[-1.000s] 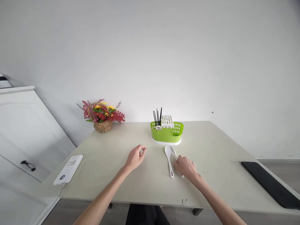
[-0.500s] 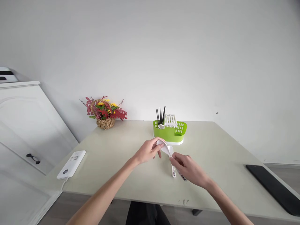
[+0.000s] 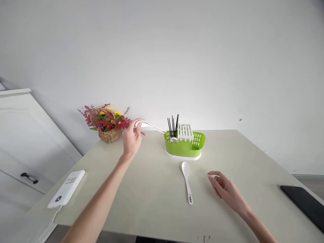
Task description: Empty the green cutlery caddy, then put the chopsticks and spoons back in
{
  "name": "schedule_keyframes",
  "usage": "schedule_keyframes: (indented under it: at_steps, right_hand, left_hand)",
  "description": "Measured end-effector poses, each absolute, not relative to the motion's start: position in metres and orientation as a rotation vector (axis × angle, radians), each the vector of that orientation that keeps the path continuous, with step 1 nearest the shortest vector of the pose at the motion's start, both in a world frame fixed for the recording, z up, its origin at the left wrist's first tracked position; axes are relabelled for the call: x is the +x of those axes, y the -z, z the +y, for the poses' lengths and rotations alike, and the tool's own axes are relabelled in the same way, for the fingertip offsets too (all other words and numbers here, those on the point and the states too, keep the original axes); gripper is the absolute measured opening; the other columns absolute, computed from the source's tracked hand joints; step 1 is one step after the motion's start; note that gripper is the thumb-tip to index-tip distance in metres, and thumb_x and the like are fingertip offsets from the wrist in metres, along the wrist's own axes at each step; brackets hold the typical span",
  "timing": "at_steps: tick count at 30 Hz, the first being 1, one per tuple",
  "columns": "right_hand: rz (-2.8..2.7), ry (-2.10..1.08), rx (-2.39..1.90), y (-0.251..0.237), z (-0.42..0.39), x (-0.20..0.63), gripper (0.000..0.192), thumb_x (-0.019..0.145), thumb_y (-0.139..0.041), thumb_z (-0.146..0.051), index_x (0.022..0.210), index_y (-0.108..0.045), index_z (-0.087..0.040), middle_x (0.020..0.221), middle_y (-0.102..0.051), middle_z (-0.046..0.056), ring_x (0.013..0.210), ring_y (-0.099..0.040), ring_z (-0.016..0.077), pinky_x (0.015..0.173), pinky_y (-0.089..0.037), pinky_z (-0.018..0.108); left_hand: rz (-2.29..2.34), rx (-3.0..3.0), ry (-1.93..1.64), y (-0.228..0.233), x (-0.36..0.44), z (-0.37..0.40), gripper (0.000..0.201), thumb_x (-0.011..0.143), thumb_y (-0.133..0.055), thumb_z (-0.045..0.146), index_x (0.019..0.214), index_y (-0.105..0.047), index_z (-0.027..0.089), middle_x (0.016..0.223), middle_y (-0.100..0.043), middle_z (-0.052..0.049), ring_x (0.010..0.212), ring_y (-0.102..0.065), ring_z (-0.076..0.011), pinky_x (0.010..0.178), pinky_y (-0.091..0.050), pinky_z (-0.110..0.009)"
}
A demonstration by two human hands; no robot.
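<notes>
My left hand (image 3: pixel 132 136) is raised to the left of the green cutlery holder (image 3: pixel 181 148), its fingers closed on the bowl end of a white spoon (image 3: pixel 153 126). The spoon's handle points right, and its tip reaches the holder's left rim. Black chopsticks (image 3: pixel 173 126) and another white spoon, its bowl (image 3: pixel 174 140) showing, stand in the holder's left part. A third white spoon (image 3: pixel 186 180) lies on the table in front of the holder, bowl away from me. To its right hovers my right hand (image 3: pixel 225 189), loosely curled, fingers apart, holding nothing.
A slotted white rack (image 3: pixel 185 132) sits over the holder's middle. Behind my left hand is a wicker basket of flowers (image 3: pixel 109 135). A white power bank (image 3: pixel 67 189) with a cable lies at the table's left, a black flat object (image 3: pixel 303 204) at the right. A wall is behind.
My left hand has carried the spoon up and left, and my right hand has let go of its handle and moved right. The spoon on the table is now uncovered.
</notes>
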State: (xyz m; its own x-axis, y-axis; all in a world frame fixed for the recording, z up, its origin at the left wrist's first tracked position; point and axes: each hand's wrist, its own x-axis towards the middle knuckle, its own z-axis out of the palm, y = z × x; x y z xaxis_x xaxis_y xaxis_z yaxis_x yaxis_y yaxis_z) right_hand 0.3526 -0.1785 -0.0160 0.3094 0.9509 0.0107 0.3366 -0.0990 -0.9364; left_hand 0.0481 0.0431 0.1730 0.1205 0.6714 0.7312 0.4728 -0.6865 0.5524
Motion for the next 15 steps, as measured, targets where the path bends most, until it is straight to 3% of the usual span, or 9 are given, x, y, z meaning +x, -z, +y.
schedule_keyframes:
  at_steps: [4,10,15]
  right_hand:
    - [-1.139,-0.808,-1.703,0.045,-0.178,0.36,0.057,0.094,-0.049,-0.071,0.12,-0.061,-0.023,0.06,-0.045,-0.008,0.052,-0.045,0.0146,0.051,-0.039,0.028]
    - [-1.149,-0.734,-1.749,0.049,-0.18,0.356,0.051,0.096,-0.048,-0.068,0.12,-0.061,-0.025,0.065,-0.044,-0.006,0.058,-0.045,0.0159,0.055,-0.038,0.028]
    - [-1.142,-0.722,-1.777,0.048,-0.18,0.356,0.05,0.097,-0.047,-0.067,0.12,-0.062,-0.025,0.067,-0.046,-0.004,0.059,-0.044,0.0163,0.056,-0.037,0.028]
  left_hand:
    - [1.216,2.453,-1.371,-0.152,0.075,0.065,0.033,0.107,-0.045,0.036,0.125,-0.069,0.024,0.073,-0.076,0.002,0.063,-0.073,-0.015,0.068,-0.051,-0.022]
    - [1.09,2.631,-1.093,-0.108,0.102,0.08,0.033,0.106,-0.044,0.024,0.125,-0.07,0.032,0.111,-0.079,0.003,0.061,-0.069,-0.0114,0.072,-0.05,-0.025]
    - [1.013,2.667,-0.937,-0.085,0.109,0.084,0.036,0.106,-0.042,0.025,0.129,-0.069,0.034,0.12,-0.076,0.002,0.053,-0.062,-0.009,0.07,-0.051,-0.026]
